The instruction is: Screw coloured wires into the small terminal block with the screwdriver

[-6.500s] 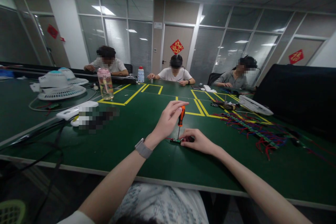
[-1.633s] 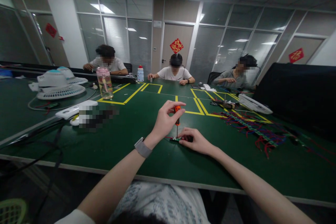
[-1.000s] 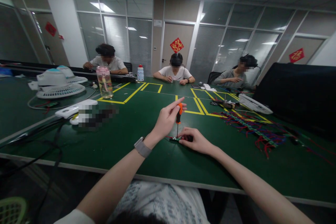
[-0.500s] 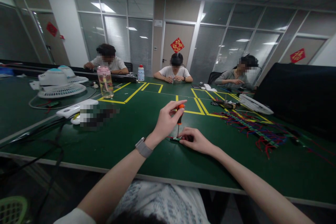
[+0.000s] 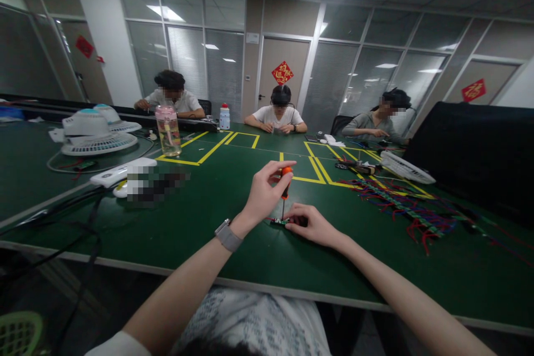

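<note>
Upright in my left hand [image 5: 267, 192] is a screwdriver [image 5: 285, 192] with an orange and black handle. My thumb and fingers close round the handle near its top, and the index finger reaches over it. The thin shaft points down to a small green circuit board [image 5: 277, 222] lying on the table. My right hand [image 5: 306, 221] rests on the table at the board's right end, its fingers pinched at that edge. Part of the board is hidden by those fingertips. A short red wire shows at the board's left side.
Wired circuit boards [image 5: 411, 208] lie in a row at right, near a dark monitor [image 5: 471, 161]. A drink bottle [image 5: 167, 130], white fans [image 5: 98, 133] and a white power strip [image 5: 123, 171] are at left. Yellow tape marks the green table [image 5: 200, 256]. Three people sit across it.
Both hands, the screwdriver and the board hold nearly the same place. The view has shifted very slightly. Across the table, the middle person's hands have moved a little.
</note>
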`<action>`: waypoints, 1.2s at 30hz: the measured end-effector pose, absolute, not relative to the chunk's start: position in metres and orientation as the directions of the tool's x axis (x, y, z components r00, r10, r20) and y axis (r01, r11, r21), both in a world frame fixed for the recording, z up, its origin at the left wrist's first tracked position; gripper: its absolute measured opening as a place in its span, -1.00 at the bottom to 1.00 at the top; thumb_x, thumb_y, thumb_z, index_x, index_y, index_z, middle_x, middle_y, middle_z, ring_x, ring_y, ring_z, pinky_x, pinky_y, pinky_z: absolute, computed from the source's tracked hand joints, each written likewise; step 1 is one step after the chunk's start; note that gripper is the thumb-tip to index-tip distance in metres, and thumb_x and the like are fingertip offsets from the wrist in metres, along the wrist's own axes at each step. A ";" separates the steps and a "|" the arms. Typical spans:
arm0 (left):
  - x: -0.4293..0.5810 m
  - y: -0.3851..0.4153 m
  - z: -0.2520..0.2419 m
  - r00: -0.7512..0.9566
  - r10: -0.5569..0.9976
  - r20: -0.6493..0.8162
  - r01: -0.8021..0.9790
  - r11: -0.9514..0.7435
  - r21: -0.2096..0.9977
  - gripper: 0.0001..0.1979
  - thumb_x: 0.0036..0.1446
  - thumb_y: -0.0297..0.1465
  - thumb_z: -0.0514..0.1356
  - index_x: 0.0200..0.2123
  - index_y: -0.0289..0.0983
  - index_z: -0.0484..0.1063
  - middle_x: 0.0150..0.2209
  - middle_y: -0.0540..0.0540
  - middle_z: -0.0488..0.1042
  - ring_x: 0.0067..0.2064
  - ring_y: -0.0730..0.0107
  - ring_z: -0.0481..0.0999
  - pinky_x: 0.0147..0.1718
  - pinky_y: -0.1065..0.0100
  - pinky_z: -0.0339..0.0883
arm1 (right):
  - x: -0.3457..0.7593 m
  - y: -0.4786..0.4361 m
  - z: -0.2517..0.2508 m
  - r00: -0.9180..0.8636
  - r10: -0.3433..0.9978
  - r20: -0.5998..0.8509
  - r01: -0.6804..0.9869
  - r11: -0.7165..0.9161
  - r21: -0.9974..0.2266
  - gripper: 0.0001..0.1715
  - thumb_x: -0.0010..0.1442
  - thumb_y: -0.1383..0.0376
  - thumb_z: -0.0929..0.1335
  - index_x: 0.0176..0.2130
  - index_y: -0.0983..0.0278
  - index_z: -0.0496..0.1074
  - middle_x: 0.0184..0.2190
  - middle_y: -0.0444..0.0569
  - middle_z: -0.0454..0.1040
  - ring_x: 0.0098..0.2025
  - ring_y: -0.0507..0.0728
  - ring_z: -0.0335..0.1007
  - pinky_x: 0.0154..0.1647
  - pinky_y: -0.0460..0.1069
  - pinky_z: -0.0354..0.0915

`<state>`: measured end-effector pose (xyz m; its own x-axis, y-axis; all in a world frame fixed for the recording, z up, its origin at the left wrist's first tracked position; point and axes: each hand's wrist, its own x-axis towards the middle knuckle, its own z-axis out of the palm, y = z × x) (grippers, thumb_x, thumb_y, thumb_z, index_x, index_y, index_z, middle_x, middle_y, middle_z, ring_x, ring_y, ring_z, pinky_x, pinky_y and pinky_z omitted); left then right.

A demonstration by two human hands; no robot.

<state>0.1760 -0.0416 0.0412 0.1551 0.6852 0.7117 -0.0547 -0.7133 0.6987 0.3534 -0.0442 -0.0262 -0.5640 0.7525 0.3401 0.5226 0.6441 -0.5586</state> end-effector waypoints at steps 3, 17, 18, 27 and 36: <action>0.173 -0.042 0.042 0.110 0.646 0.755 0.096 -0.763 0.639 -0.79 0.12 -0.32 0.20 -0.18 -0.22 0.52 -0.17 -0.11 0.37 -0.16 0.39 0.43 -0.21 0.41 0.37 | 0.354 -0.044 -0.027 -0.566 0.753 0.336 0.525 0.643 -0.557 -0.79 0.14 0.26 0.36 -0.23 0.29 0.53 -0.41 -0.08 0.38 -0.44 0.01 0.28 -0.41 -0.08 0.22; 0.173 -0.043 0.043 0.128 0.647 0.752 0.062 -0.762 0.645 -0.76 0.16 -0.30 0.16 -0.13 -0.19 0.52 -0.17 -0.11 0.31 -0.16 0.42 0.41 -0.25 0.46 0.39 | 0.353 -0.044 -0.026 -0.567 0.751 0.340 0.533 0.648 -0.544 -0.81 0.13 0.28 0.37 -0.24 0.29 0.53 -0.42 -0.08 0.39 -0.44 0.01 0.28 -0.40 -0.08 0.22; 0.173 -0.043 0.043 0.136 0.653 0.745 0.038 -0.755 0.655 -0.74 0.19 -0.31 0.11 -0.10 -0.19 0.51 -0.15 -0.12 0.31 -0.15 0.42 0.42 -0.24 0.46 0.40 | 0.353 -0.044 -0.026 -0.568 0.750 0.340 0.533 0.649 -0.543 -0.81 0.13 0.28 0.36 -0.24 0.30 0.53 -0.42 -0.08 0.39 -0.43 0.01 0.28 -0.40 -0.08 0.22; 0.176 -0.039 0.040 0.098 0.721 0.686 -0.089 -0.680 0.728 -0.70 0.20 -0.32 0.10 -0.03 -0.25 0.45 -0.19 -0.12 0.46 -0.25 0.42 0.49 -0.32 0.40 0.44 | 0.354 -0.043 -0.028 -0.573 0.744 0.343 0.520 0.654 -0.550 -0.81 0.13 0.28 0.37 -0.23 0.29 0.53 -0.42 -0.08 0.38 -0.43 0.02 0.29 -0.40 -0.09 0.21; 0.174 -0.041 0.042 0.163 0.653 0.740 -0.008 -0.749 0.663 -0.68 0.25 -0.37 0.01 0.01 -0.16 0.44 -0.02 -0.12 0.37 -0.02 0.38 0.42 -0.11 0.40 0.37 | 0.354 -0.043 -0.027 -0.573 0.744 0.343 0.528 0.655 -0.540 -0.80 0.13 0.27 0.37 -0.24 0.29 0.53 -0.44 -0.09 0.37 -0.44 0.01 0.28 -0.41 -0.09 0.20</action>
<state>0.1739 -0.0407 0.0422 0.1627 0.6528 0.7399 -0.0079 -0.7490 0.6626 0.3540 -0.0427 -0.0273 -0.5727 0.7443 0.3434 0.5280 0.6554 -0.5401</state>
